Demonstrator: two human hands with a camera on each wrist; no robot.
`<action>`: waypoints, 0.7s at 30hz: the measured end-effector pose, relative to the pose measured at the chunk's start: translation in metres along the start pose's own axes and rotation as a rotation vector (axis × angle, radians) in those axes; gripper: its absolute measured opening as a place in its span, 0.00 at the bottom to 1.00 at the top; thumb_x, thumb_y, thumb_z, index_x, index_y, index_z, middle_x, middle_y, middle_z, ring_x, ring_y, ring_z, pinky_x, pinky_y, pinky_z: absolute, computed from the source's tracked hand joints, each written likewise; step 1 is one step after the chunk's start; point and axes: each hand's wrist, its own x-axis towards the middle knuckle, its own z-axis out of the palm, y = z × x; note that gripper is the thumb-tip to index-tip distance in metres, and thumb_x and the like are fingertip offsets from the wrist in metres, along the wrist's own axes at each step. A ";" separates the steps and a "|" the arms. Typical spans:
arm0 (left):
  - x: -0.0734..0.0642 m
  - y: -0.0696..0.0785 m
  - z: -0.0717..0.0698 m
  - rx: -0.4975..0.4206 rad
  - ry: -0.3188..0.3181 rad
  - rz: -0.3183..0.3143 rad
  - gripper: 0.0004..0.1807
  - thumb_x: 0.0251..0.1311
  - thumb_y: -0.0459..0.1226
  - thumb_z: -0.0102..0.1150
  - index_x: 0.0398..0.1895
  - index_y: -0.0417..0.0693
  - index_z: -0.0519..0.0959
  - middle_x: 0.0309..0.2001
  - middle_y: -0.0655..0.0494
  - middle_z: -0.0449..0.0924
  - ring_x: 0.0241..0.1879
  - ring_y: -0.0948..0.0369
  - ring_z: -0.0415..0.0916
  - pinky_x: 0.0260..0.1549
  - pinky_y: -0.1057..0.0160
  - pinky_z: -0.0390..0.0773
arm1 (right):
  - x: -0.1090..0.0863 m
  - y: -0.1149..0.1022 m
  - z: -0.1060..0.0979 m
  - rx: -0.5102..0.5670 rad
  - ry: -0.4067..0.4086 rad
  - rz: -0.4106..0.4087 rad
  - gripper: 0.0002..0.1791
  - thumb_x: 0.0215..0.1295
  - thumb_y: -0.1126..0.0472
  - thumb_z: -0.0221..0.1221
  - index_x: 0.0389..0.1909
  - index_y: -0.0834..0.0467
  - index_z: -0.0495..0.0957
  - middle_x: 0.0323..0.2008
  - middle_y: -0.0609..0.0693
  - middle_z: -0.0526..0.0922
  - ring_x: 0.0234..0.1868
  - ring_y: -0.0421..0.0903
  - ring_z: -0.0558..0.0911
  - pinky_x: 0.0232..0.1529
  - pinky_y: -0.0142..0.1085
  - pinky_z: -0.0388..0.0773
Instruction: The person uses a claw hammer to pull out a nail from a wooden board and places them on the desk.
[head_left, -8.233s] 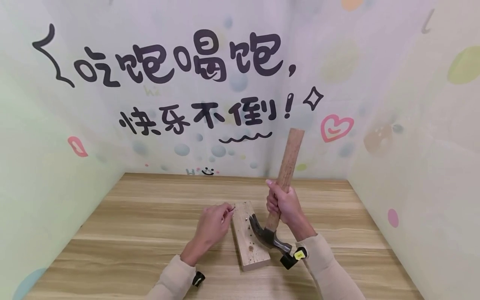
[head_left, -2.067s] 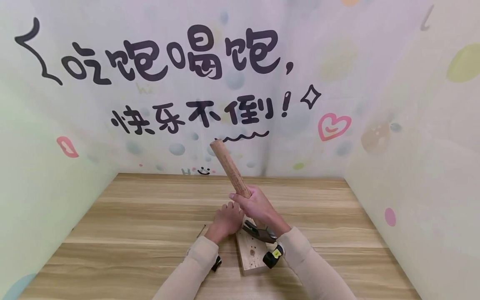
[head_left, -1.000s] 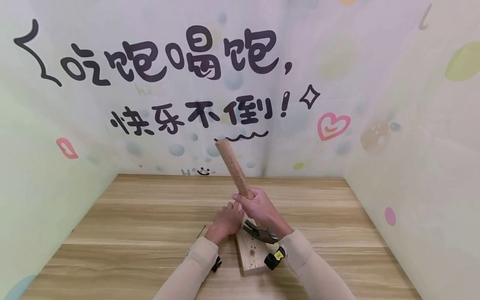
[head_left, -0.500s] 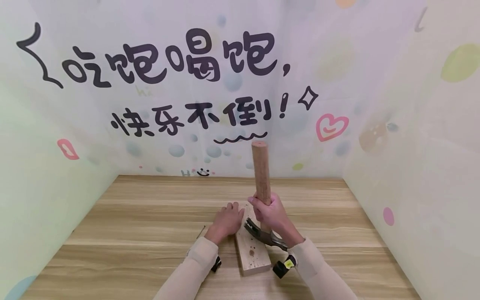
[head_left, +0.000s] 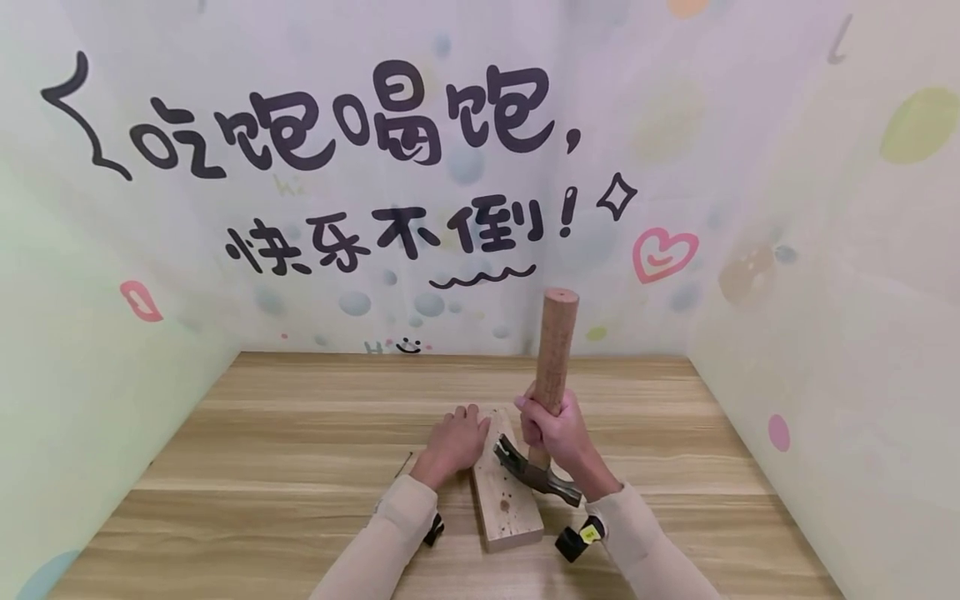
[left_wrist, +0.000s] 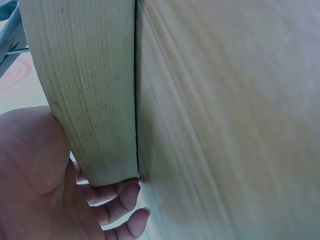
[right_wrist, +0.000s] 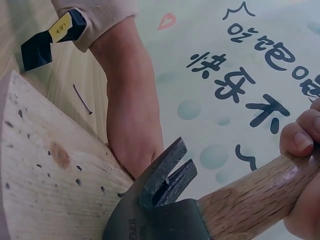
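Observation:
My right hand [head_left: 555, 425] grips the wooden handle of a claw hammer [head_left: 557, 350], head end down and handle pointing up. Its claw lies over the middle of a wooden board [head_left: 510, 521] pitted with dark holes. In the right wrist view, a small dark nail [right_wrist: 167, 182] shows in the slot of the claw. Another short stub [right_wrist: 121, 194] stands out of the board beside the hammer head. My left hand [head_left: 453, 442] holds the board's far left part; in the left wrist view its fingers [left_wrist: 117, 202] curl round the board's end.
A loose nail [right_wrist: 82, 99] lies on the wood-grain table [head_left: 300, 417], left of the board and near the left forearm. Black wrist cameras are strapped at both sleeves. Printed walls [head_left: 300, 192] enclose the table at the back and sides.
The left hand, pinching a nail 8.2 s ago, moved onto the board; a nail now lies on the table. Over the last second the right hand swung the hammer handle from left-leaning to slightly right-leaning.

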 end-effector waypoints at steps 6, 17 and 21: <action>-0.001 0.001 0.000 0.005 0.002 0.010 0.27 0.79 0.50 0.33 0.60 0.37 0.69 0.54 0.39 0.74 0.51 0.44 0.75 0.47 0.45 0.77 | -0.005 0.002 -0.008 0.103 0.046 -0.052 0.12 0.69 0.72 0.49 0.24 0.66 0.61 0.10 0.55 0.57 0.09 0.51 0.54 0.06 0.41 0.47; -0.002 0.001 -0.004 0.033 0.009 0.033 0.27 0.79 0.50 0.33 0.59 0.36 0.70 0.52 0.39 0.75 0.49 0.46 0.75 0.45 0.47 0.78 | 0.002 -0.019 -0.025 0.226 0.098 -0.115 0.13 0.67 0.75 0.43 0.22 0.61 0.61 0.10 0.52 0.55 0.09 0.49 0.51 0.08 0.39 0.46; -0.002 -0.001 -0.003 0.033 0.052 0.043 0.26 0.78 0.50 0.35 0.58 0.37 0.71 0.52 0.39 0.76 0.51 0.45 0.74 0.48 0.45 0.76 | 0.006 -0.026 -0.028 0.212 0.077 -0.128 0.13 0.66 0.76 0.42 0.23 0.62 0.60 0.10 0.54 0.54 0.08 0.50 0.51 0.07 0.39 0.46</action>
